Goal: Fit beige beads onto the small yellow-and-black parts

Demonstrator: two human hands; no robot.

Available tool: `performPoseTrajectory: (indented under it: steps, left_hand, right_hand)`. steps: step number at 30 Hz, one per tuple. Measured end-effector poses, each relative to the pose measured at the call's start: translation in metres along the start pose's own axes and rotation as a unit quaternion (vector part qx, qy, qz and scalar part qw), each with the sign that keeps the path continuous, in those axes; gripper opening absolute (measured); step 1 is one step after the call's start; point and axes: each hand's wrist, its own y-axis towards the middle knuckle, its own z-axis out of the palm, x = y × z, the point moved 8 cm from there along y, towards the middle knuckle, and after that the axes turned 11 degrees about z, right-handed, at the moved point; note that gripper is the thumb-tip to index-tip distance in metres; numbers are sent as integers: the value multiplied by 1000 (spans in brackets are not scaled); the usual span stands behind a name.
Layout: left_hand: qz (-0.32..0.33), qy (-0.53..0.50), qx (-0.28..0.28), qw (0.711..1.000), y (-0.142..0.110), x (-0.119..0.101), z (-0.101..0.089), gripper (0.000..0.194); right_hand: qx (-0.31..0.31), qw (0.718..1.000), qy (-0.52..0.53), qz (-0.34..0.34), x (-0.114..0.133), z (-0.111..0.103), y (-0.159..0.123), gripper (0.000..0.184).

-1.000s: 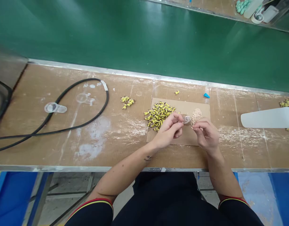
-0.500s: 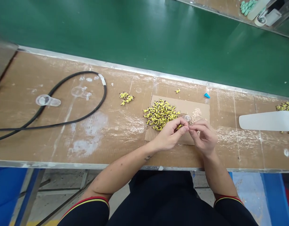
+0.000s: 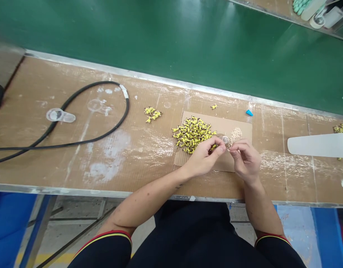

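Note:
My left hand [image 3: 206, 156] is closed in a pinch over the cardboard sheet [image 3: 185, 158], beside a heap of small yellow-and-black figures [image 3: 193, 134]. What its fingertips hold is hidden. Across a small gap, my right hand [image 3: 246, 160] pinches a tiny pale piece, hard to make out, near its thumb and forefinger. Just beyond the fingertips sits a small clear round cup [image 3: 225, 140]. A scatter of tiny beige pieces [image 3: 236, 133] lies behind my right hand on the same sheet.
Left on the bench are a looped black cable [image 3: 89, 141], a clear plastic scoop [image 3: 60, 115] and a small group of yellow figures [image 3: 152, 114]. A blue cap-like piece [image 3: 249, 112] lies behind the sheet. At right, a long white object [image 3: 318, 145] reaches in.
My hands came together at the fingertips half a second ago, then parted again, the right moving slightly rightward. The whole view shifted a little.

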Motion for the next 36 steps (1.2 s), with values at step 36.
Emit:
performPoseTrajectory:
  steps: [36]
  left_hand:
    - [22,-66,-150,986,10,-5,-43,29]
  right_hand:
    - [30,987,-155,27,-32,3,13,11]
